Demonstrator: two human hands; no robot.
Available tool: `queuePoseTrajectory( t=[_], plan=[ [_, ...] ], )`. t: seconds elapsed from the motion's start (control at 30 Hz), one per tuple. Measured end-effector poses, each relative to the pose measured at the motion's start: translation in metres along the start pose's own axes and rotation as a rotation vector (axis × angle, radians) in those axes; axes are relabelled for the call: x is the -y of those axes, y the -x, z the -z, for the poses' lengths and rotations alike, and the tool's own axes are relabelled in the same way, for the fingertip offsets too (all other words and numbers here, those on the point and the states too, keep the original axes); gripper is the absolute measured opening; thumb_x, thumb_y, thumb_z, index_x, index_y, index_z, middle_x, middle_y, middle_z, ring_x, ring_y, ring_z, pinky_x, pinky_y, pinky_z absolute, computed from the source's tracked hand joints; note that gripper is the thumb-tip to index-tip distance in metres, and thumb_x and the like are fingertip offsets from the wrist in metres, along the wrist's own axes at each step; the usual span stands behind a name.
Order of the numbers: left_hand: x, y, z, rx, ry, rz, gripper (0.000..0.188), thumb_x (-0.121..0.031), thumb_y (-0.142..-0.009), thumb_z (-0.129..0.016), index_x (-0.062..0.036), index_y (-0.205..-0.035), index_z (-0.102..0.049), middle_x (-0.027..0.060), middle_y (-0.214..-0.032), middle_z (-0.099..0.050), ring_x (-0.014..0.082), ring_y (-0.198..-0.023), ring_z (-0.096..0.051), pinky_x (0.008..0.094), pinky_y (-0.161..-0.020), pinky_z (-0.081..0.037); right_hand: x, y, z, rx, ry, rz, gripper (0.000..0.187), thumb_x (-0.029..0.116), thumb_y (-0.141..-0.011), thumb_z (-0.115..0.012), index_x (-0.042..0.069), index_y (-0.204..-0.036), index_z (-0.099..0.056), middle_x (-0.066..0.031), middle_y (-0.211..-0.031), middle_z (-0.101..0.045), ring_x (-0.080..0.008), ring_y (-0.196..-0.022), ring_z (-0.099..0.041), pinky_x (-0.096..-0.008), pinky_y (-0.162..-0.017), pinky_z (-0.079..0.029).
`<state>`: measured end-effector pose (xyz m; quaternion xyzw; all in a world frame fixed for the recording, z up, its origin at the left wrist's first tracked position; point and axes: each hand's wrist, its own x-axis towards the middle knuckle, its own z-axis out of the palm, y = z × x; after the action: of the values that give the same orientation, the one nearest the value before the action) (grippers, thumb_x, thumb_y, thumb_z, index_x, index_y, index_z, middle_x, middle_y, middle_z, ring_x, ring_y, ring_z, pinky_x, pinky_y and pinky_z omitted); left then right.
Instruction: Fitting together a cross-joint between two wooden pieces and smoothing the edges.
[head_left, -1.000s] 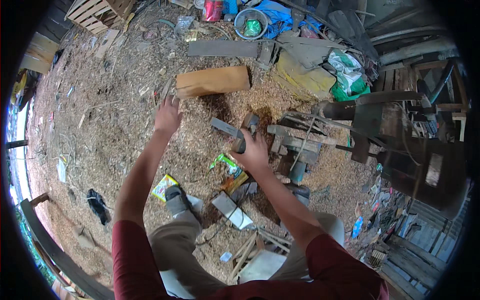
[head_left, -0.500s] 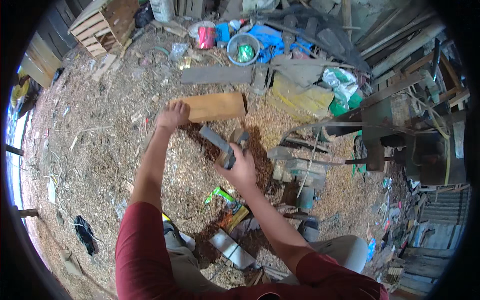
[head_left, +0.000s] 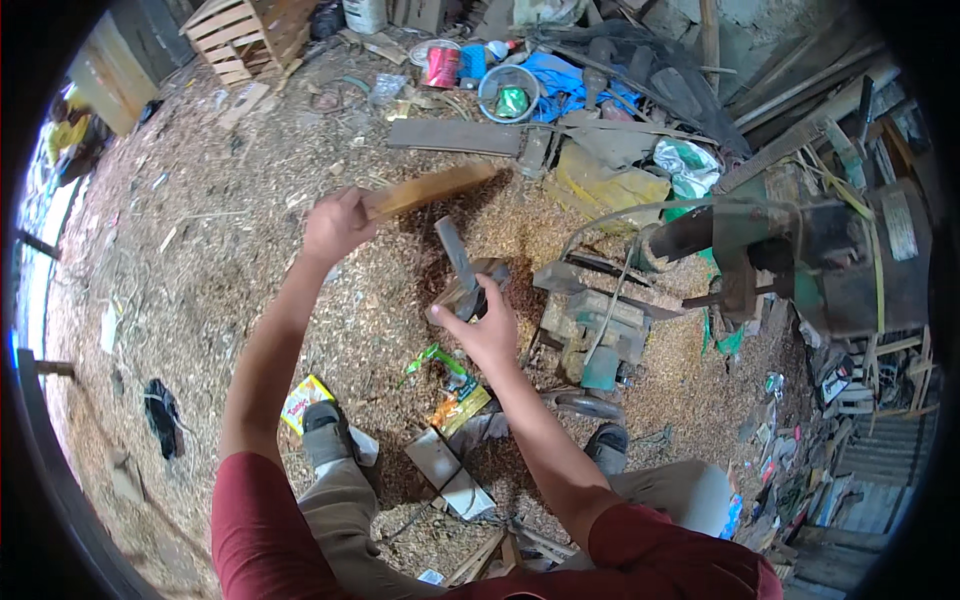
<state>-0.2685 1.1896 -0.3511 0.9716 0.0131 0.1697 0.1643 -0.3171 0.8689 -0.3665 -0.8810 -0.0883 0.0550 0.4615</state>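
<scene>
My left hand (head_left: 338, 226) grips the near-left end of a light brown wooden board (head_left: 437, 187), which is tilted so that it shows mostly its narrow edge. To the right and nearer to me, my right hand (head_left: 484, 325) is closed round a dark, block-shaped wooden tool (head_left: 460, 298). A flat grey bar (head_left: 455, 248) sticks out from that tool toward the board; its exact kind I cannot make out. The board and the tool are apart. Under both hands lie wood shavings (head_left: 380, 300).
To the right stands a dark machine (head_left: 790, 250) beside several blocks (head_left: 600, 335). Farther off lie a grey plank (head_left: 455, 137), a bucket (head_left: 508, 94), a red can (head_left: 441, 67) and a yellow sack (head_left: 605, 188). Bright wrappers (head_left: 460, 395) and a pale board (head_left: 448, 475) lie near my feet.
My left hand has turned the board from its broad face toward its narrow edge. My right hand still holds the tool, its bar now more upright. The whole view has shifted.
</scene>
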Motion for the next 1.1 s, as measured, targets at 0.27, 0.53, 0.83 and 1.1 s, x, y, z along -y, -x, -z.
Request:
queuePoseTrajectory(
  t=[0.27, 0.53, 0.83, 1.1],
  plan=[
    [-0.115, 0.09, 0.125, -0.197, 0.041, -0.083, 0.047, -0.024, -0.083, -0.079, -0.0011, -0.121, -0.064, 0.0181, -0.107, -0.067, 0.0376, -0.089, -0.07, 0.0443, -0.076, -0.059, 0.054, 0.042, 0.055, 0.2, -0.6, -0.099, 0.052, 0.049, -0.096, -0.072, 0.006, -0.124, -0.065, -0.0028, -0.094, -0.068, -0.0142, -0.08, -0.064, -0.0304, -0.073, -0.052],
    [-0.186, 0.192, 0.206, -0.172, 0.076, 0.009, 0.042, -0.025, -0.088, -0.076, 0.0002, -0.119, -0.064, 0.0206, -0.103, -0.064, 0.0412, -0.091, -0.068, 0.0466, -0.078, -0.057, 0.131, 0.091, 0.168, 0.695, -0.615, -0.242, 0.067, 0.071, -0.101, -0.048, 0.007, -0.095, -0.066, -0.0016, -0.072, -0.061, -0.0124, -0.058, -0.057, -0.0308, -0.052, -0.05],
    [-0.257, 0.226, 0.263, -0.244, 0.155, -0.015, 0.039, -0.029, -0.09, -0.075, -0.0007, -0.112, -0.062, 0.0205, -0.109, -0.062, 0.0432, -0.094, -0.066, 0.0486, -0.083, -0.057, 0.167, 0.147, 0.281, 1.09, -0.55, -0.206, 0.056, 0.068, -0.096, -0.064, 0.012, -0.1, -0.067, -0.0008, -0.077, -0.066, -0.013, -0.068, -0.065, -0.0339, -0.063, -0.057],
    [-0.305, 0.249, 0.236, -0.281, 0.248, -0.021, 0.031, -0.02, -0.091, -0.074, 0.0035, -0.108, -0.063, 0.0213, -0.096, -0.06, 0.0406, -0.087, -0.062, 0.0473, -0.078, -0.051, 0.119, 0.17, 0.324, 1.119, -0.839, -0.13, 0.098, 0.078, -0.088, -0.061, 0.006, -0.153, -0.046, -0.0193, -0.145, -0.06, -0.0307, -0.115, -0.069, -0.0411, -0.072, -0.061]
  ],
)
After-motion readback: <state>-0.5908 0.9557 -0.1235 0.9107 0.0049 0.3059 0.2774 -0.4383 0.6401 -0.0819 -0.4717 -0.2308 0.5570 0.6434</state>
